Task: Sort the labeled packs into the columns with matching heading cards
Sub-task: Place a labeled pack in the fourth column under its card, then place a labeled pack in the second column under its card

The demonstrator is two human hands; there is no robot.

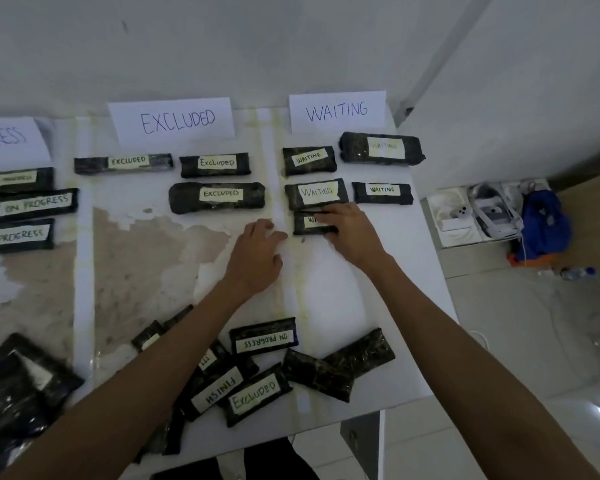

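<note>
Pack [305, 224], label reading "WA", the rest covered. It lies in the column under the WAITING card [336, 110], long axis left to right, just in front of the packs already set there.

The pack is held at its right end by the right hand [349, 232], fingers along the far edge, thumb at the near edge. The left hand [257, 252] is rested on the surface [326, 299] just beside the pack, fingers loose, nothing held. The right hand is judged the nearer.

Counted:
- heading cards: 3, one cut off at the frame edge
- WAITING packs: 5, this one included
- EXCLUDED packs [217, 197]: 3
- ON PROGRESS packs [37, 204]: 3 seen
- unsorted pile [257, 393] at the near edge: overlapped, not countable
</note>
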